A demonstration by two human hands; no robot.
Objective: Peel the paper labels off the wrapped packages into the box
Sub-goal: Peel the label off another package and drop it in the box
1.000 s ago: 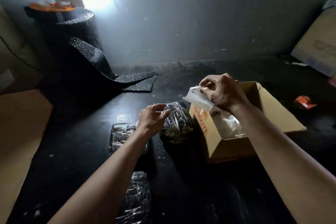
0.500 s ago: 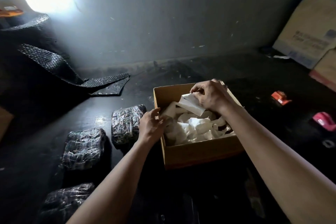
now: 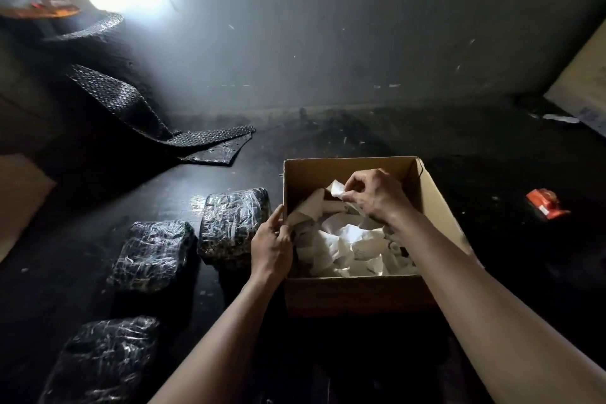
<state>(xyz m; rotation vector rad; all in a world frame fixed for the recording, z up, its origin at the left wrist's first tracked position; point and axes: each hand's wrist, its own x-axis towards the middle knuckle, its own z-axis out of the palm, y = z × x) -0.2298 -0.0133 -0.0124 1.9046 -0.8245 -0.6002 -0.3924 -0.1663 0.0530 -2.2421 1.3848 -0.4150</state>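
An open cardboard box (image 3: 354, 292) sits on the dark floor, holding several crumpled white paper labels (image 3: 347, 243). My right hand (image 3: 377, 195) is over the box and pinches a white label (image 3: 337, 190) between its fingertips. My left hand (image 3: 272, 239) grips the box's left wall at the rim, fingers touching a paper strip there. Three packages wrapped in black and clear film lie left of the box: one (image 3: 232, 223) beside my left hand, one (image 3: 152, 254) further left, one (image 3: 105, 359) nearest me.
A roll of black bubble wrap (image 3: 131, 105) trails across the floor at the back left. A small orange object (image 3: 546, 203) lies right of the box. Flat cardboard leans at the far right (image 3: 583, 85) and lies at the left edge (image 3: 19, 200). A bright light glares upper left.
My right hand carried the white label from the box's near corner to above its contents. My left hand left the package and took hold of the box wall. The view shifted.
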